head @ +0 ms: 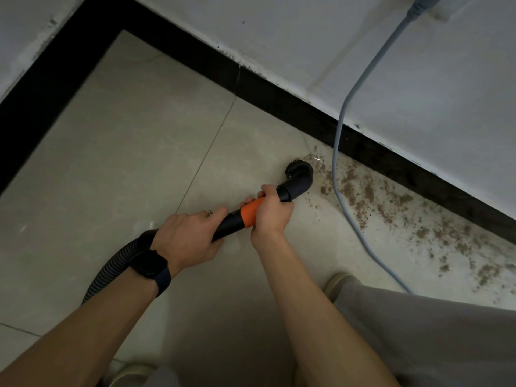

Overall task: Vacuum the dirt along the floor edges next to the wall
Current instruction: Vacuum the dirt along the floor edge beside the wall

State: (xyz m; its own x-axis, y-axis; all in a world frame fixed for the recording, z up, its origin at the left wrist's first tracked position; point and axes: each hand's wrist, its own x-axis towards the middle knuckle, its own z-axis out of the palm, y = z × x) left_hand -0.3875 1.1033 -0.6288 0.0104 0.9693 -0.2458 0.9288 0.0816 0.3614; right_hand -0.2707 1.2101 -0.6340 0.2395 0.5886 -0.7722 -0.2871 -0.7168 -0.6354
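Both hands are on the vacuum tube, a stiff black plastic pipe that looks light enough to steer with the wrists. The right hand is wrapped around the orange collar near the elbow bend. The left hand, with a smartwatch on its wrist, is curled round the tube lower down, where the ribbed hose joins. That forward grip seems the right place to guide from, while the rear hand takes the drag of the floppy hose.

The round brush nozzle sits right of centre on the tiled floor, at the near end of the dirt. The bristles should be soft and give a little when pressed. The dirt is loose brown grit, strewn along the black skirting toward the lower right, and should lift easily. A pale blue power cable trails down the wall and straight through the grit. It is limp and may snag the nozzle or need nudging aside.
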